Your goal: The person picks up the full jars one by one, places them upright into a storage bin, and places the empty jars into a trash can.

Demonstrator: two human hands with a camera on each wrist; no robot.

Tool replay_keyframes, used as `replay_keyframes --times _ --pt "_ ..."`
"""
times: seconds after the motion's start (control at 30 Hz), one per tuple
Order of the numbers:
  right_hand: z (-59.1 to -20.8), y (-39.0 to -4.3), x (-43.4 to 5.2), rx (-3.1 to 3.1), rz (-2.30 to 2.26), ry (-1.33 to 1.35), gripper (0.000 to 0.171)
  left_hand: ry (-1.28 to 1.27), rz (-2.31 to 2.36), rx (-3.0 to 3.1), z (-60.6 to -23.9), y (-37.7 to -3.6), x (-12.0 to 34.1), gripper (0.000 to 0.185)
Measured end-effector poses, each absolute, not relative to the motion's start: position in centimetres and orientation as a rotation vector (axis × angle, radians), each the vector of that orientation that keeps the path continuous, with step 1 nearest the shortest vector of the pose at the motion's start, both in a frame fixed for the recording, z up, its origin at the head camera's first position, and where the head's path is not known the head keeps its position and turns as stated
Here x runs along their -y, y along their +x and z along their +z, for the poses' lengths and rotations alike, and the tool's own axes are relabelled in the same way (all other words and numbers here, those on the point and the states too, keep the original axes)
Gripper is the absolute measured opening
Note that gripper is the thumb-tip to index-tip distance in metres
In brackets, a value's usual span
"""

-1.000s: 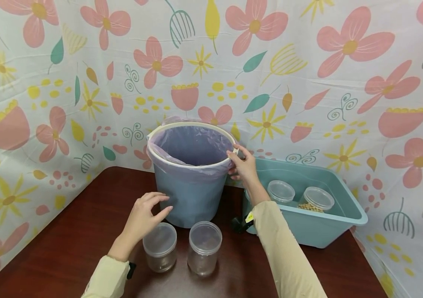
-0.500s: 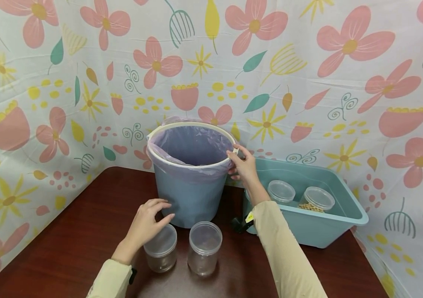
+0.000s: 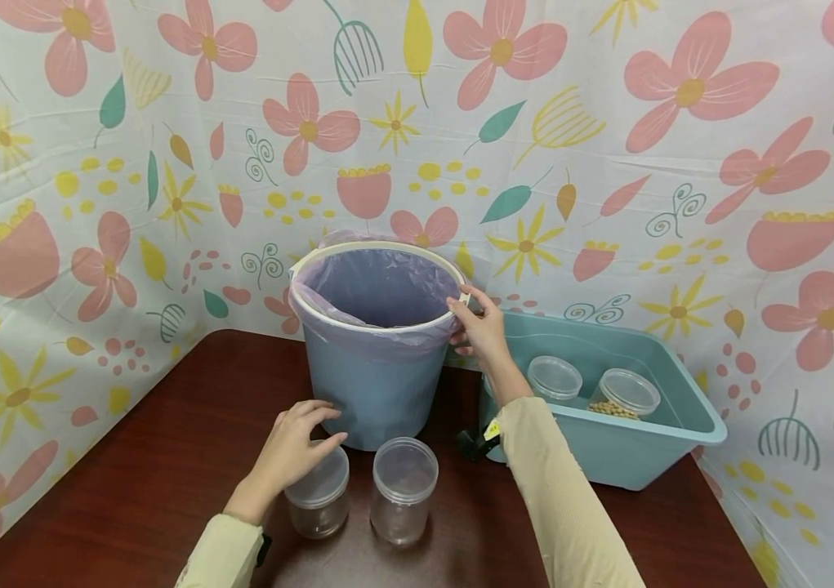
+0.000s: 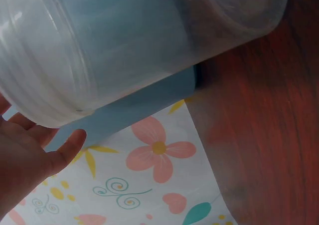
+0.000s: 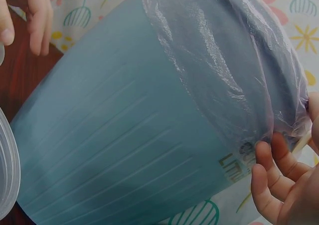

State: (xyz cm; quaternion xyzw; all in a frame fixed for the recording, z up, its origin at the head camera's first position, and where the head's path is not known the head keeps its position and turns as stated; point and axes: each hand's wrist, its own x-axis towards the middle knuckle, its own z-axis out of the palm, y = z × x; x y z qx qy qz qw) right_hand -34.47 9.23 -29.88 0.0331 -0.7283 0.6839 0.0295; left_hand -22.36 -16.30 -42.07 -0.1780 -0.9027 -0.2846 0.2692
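A blue trash can [image 3: 380,384] stands upright, lined with a thin purple plastic bag [image 5: 214,60] under a white rim ring [image 3: 387,328]. My right hand [image 3: 483,331] grips the can's right rim, thumb on top and fingers against the bag outside. My left hand [image 3: 292,449] hovers with relaxed, parted fingers at the lid of the left clear jar [image 3: 318,498], partly covering it. In the left wrist view that jar [image 4: 134,50] fills the top, with the thumb [image 4: 70,147] apart from it. A second clear jar [image 3: 402,498] stands just to the right, lidded and see-through.
A teal tub [image 3: 608,445] sits right of the can, holding a lidded jar [image 3: 555,377] and a jar of tan pellets [image 3: 626,396]. The dark red wooden table [image 3: 122,490] meets a flower-patterned cloth [image 3: 402,122] at the back and sides.
My left hand has lowered slightly and moved a little right, over the left jar's lid. My right hand stays on the can's rim.
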Motion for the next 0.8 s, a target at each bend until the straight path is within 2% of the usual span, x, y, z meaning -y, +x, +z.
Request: replay_keyframes --times 0.47,0.8 --pt "-29.8 -34.4 -9.3 2.235 2.107 0.096 0.050 -0.525 -0.744 2.679 -43.3 -21.9 17.0 0.031" --pt "-29.9 -34.4 -9.2 2.227 2.125 0.089 0.049 -0.592 -0.859 2.623 -43.5 -21.6 17.7 0.028"
